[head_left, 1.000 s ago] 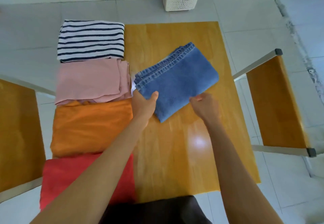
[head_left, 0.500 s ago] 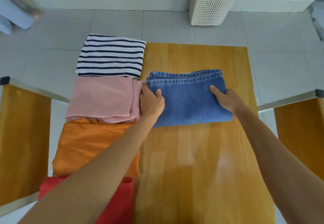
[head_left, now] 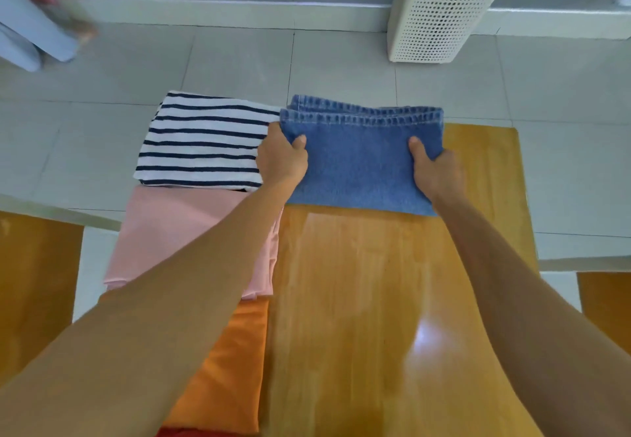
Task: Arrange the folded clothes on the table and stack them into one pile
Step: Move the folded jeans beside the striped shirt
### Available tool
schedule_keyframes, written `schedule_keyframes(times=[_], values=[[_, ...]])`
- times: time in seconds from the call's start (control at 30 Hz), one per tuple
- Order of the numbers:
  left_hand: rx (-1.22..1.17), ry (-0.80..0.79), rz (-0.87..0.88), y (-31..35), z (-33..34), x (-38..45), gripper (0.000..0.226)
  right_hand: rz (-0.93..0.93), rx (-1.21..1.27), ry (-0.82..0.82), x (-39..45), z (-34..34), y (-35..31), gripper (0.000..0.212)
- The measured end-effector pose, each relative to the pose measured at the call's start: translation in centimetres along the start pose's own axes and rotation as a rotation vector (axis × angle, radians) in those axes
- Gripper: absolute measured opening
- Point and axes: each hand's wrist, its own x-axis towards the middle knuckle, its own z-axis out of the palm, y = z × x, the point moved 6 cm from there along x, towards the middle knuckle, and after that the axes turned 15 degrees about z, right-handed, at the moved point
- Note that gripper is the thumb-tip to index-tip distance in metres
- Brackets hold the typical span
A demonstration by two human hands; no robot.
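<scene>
Folded blue jeans (head_left: 358, 160) lie at the far end of the wooden table (head_left: 368, 300). My left hand (head_left: 281, 161) grips their left edge, thumb on top. My right hand (head_left: 435, 171) grips their right side, thumb on the denim. Along the table's left side lie a folded striped shirt (head_left: 201, 142), a pink garment (head_left: 177, 231) and an orange garment (head_left: 232, 368). A sliver of red cloth (head_left: 191, 432) shows at the bottom edge. My left forearm hides part of the pink and orange pieces.
A white perforated appliance (head_left: 444, 9) stands on the tiled floor beyond the table. Wooden chairs flank the table at the left (head_left: 34, 283) and the right (head_left: 604, 296). Blurred items (head_left: 37, 16) sit at the top left.
The jeans turned from askew to square with the table and moved to its far end beside the striped shirt. Both hands moved with them and still hold their sides.
</scene>
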Motion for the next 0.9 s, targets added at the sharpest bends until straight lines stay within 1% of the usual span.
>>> schedule_keyframes(times=[0.13, 0.27, 0.33, 0.4, 0.47, 0.5, 0.57, 0.67, 0.73, 0.77, 0.8, 0.83, 0.9], values=[[0.014, 0.05, 0.006, 0.2, 0.2, -0.1, 0.033, 0.005, -0.002, 0.031, 0.3, 0.0, 0.3, 0.078], [0.001, -0.011, 0.002, 0.3, 0.1, -0.1, 0.038, 0.009, 0.005, 0.029, -0.2, -0.3, 0.3, 0.081], [-0.043, -0.095, -0.025, 0.5, -0.2, -0.1, 0.045, 0.021, 0.027, 0.014, -0.9, -0.4, 0.7, 0.078], [-0.058, -0.188, 0.001, 0.9, -1.0, -0.5, 0.05, 0.039, 0.071, -0.005, -1.8, -0.5, 1.5, 0.068], [-0.027, -0.208, 0.078, 1.0, -2.2, -1.3, 0.048, 0.056, 0.138, -0.009, -2.5, -0.9, 2.7, 0.057], [-0.023, -0.198, 0.113, 1.0, -3.0, -2.1, 0.046, 0.065, 0.174, 0.003, -3.0, -1.2, 3.3, 0.055], [-0.03, -0.175, 0.147, 0.5, -4.7, -4.2, 0.05, 0.089, 0.237, 0.065, -4.3, -1.9, 4.7, 0.054], [-0.036, -0.121, 0.151, -1.2, -7.8, -7.9, 0.059, 0.118, 0.266, 0.246, -7.4, -2.8, 6.9, 0.051], [-0.07, -0.1, 0.114, -2.7, -9.8, -10.1, 0.061, 0.089, 0.237, 0.357, -10.2, -2.6, 7.8, 0.047], [-0.079, -0.099, 0.096, -3.5, -10.7, -11.1, 0.059, 0.048, 0.213, 0.385, -11.9, -2.1, 7.8, 0.043], [-0.083, -0.098, 0.078, -4.3, -11.5, -11.9, 0.056, -0.007, 0.204, 0.374, -13.5, -1.0, 7.8, 0.038], [-0.08, -0.095, 0.062, -4.9, -12.3, -12.7, 0.054, -0.048, 0.201, 0.33, -15.3, 0.4, 7.5, 0.034], [-0.082, -0.093, 0.049, -6.2, -13.6, -14.0, 0.05, -0.076, 0.184, 0.163, -18.6, 4.0, 6.8, 0.027]])
